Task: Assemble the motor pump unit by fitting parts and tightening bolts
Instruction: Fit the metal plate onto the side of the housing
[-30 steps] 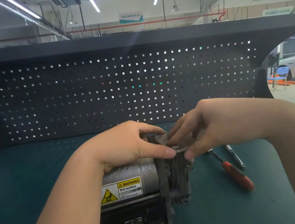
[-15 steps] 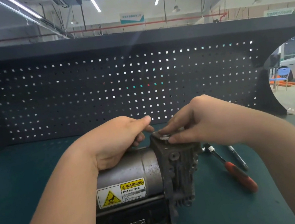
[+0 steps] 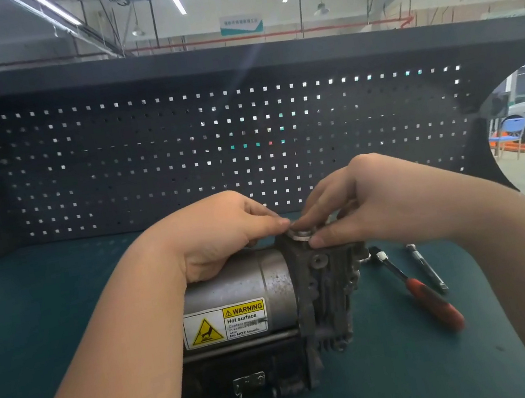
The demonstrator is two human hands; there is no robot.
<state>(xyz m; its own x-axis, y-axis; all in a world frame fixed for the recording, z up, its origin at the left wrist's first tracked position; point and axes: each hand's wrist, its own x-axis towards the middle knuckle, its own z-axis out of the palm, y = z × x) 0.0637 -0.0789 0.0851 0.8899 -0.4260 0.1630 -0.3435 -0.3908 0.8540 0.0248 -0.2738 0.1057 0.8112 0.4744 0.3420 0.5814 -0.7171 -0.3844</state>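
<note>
I am pinching a small metal ring (image 3: 302, 235) with both hands, left hand (image 3: 221, 233) and right hand (image 3: 369, 201), atop the motor pump unit (image 3: 272, 305) lying on the tabletop (image 3: 46, 304); fitting ongoing, ratchet (image 3: 419, 290) untouched, bolt-tightening likely remaining.

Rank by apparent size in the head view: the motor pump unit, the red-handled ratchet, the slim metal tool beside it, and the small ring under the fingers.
1. Motor pump unit
2. Red-handled ratchet
3. Slim metal tool, shorter and thinner, though it lies slightly farther away
4. Small ring, partly hidden by fingers
</note>
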